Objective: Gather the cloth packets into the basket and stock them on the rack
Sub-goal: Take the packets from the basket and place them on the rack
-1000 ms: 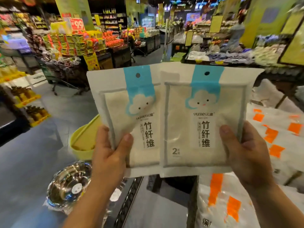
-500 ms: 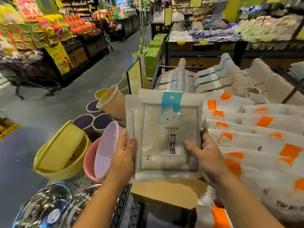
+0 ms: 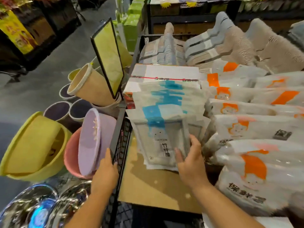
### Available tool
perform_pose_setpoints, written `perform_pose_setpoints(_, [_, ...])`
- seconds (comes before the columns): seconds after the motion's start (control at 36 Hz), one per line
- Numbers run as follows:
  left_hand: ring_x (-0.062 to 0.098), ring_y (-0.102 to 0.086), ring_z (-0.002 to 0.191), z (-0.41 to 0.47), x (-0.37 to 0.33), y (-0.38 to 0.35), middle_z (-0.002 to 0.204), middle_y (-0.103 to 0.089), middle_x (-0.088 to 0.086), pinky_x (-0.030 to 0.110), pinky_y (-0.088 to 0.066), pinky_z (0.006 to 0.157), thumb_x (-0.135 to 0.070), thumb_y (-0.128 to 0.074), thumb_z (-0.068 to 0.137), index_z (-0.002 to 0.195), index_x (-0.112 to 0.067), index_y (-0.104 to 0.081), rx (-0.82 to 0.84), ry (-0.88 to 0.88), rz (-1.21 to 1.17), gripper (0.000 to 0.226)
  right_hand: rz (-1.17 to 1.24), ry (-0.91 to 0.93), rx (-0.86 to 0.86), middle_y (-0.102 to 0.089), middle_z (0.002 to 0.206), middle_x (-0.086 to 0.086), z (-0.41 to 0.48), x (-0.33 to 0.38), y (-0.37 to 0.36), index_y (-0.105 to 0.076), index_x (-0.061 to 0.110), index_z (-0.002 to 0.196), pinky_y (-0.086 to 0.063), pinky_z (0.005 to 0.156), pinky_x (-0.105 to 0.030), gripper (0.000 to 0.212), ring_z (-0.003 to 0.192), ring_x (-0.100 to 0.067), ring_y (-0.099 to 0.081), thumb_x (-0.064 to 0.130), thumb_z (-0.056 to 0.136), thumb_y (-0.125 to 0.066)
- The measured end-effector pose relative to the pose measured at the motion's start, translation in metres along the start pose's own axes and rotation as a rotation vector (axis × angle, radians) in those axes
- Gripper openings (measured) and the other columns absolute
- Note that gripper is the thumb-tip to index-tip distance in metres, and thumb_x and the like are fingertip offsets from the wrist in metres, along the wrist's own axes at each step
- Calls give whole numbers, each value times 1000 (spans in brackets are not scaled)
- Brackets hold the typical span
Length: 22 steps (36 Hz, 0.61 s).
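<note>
A row of white cloth packets (image 3: 166, 102) with blue labels leans in the black wire rack (image 3: 117, 129), over a brown cardboard base. The front cloth packet (image 3: 162, 142) lies at the near end of the row. My right hand (image 3: 189, 162) grips its right edge, thumb on the face and fingers behind. My left hand (image 3: 105, 173) rests at the rack's left frame, fingers against the black bar, holding no packet. No basket shows in view.
White bags with orange labels (image 3: 251, 129) fill the rack to the right. Folded towels (image 3: 213, 45) lie behind. A framed yellow sign (image 3: 108, 58) stands at the rack's left corner. Plastic basins (image 3: 32, 145) and steel bowls (image 3: 41, 209) sit on the floor to the left.
The packets were held up in both hands; now they lie on the row in the rack. My left hand has let go and moved left to the rack frame. The view has tilted down.
</note>
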<state>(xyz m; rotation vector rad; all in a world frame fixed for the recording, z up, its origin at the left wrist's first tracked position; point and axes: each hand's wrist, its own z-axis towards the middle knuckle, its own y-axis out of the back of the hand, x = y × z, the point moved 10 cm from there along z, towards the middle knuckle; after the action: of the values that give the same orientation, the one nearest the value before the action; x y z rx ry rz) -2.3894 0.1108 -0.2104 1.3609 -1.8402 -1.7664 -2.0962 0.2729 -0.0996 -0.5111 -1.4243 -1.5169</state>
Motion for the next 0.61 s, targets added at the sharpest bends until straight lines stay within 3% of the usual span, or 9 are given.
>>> perform_pose_setpoints(0.06, [33,-59,93,0,-3,1,116,-56,10,45,-50,73,-25,-50,101,157,-27,-8,-15,-24,-30,69,-142,188,-156,-39,139,-26,-1,14,5,-29,8,143,-23,116,-13,67,130,-32,-40,2,89,-68])
perform_pose_setpoints(0.08, [34,-59,92,2,-1,-1,116,-55,10,46,-50,73,-25,-49,101,157,-29,-7,-5,-26,-43,70,-220,271,-214,-37,140,-32,-3,20,5,-27,11,144,-19,119,-14,76,132,-36,-39,-5,83,-70])
perform_pose_setpoints(0.17, [35,-58,95,5,4,-3,119,-53,10,47,-51,77,-24,-48,102,156,-31,-8,14,-22,-77,68,-485,458,-268,-20,149,-28,-9,38,-4,-27,31,150,-30,120,-46,86,143,-48,-26,-11,84,-62])
perform_pose_setpoints(0.19, [37,-59,96,4,4,-3,121,-53,11,48,-51,78,-24,-47,102,156,-30,-8,16,-23,-74,67,-571,486,-246,-15,151,-23,-11,40,-9,-31,37,150,-29,118,-55,86,147,-48,-17,-12,85,-57])
perform_pose_setpoints(0.25, [39,-60,99,4,4,-3,127,-52,12,47,-49,79,-26,-46,102,158,-29,-6,23,-24,-54,68,-738,526,-167,-12,155,-19,-15,41,-22,-36,37,152,-16,118,-58,90,150,-46,-5,-14,80,-57])
perform_pose_setpoints(0.33, [40,-59,104,4,5,-4,135,-49,12,44,-44,78,-27,-44,103,159,-28,-6,40,-12,-45,68,-904,570,-5,-12,160,-23,-26,32,-45,-35,27,156,-11,119,-63,104,149,-48,-5,2,65,-78])
perform_pose_setpoints(0.44, [40,-58,103,3,4,-4,132,-49,11,45,-45,79,-27,-43,104,158,-28,-6,44,-22,-54,66,-1057,578,181,-5,167,-20,-37,7,-68,-24,34,159,3,116,-72,127,150,-53,-5,20,51,-90])
perform_pose_setpoints(0.53, [38,-59,101,4,6,-4,133,-48,9,43,-43,76,-28,-42,104,158,-29,-5,46,-15,-53,65,-1102,550,188,9,167,-18,-27,1,-70,-18,36,159,8,114,-73,126,150,-52,7,12,54,-84])
perform_pose_setpoints(0.61, [36,-60,100,2,5,-3,132,-49,8,46,-47,79,-29,-43,104,157,-32,-6,45,-5,-81,64,-1100,525,152,19,166,-15,-19,4,-71,-20,37,157,7,114,-72,107,149,-49,17,8,63,-62])
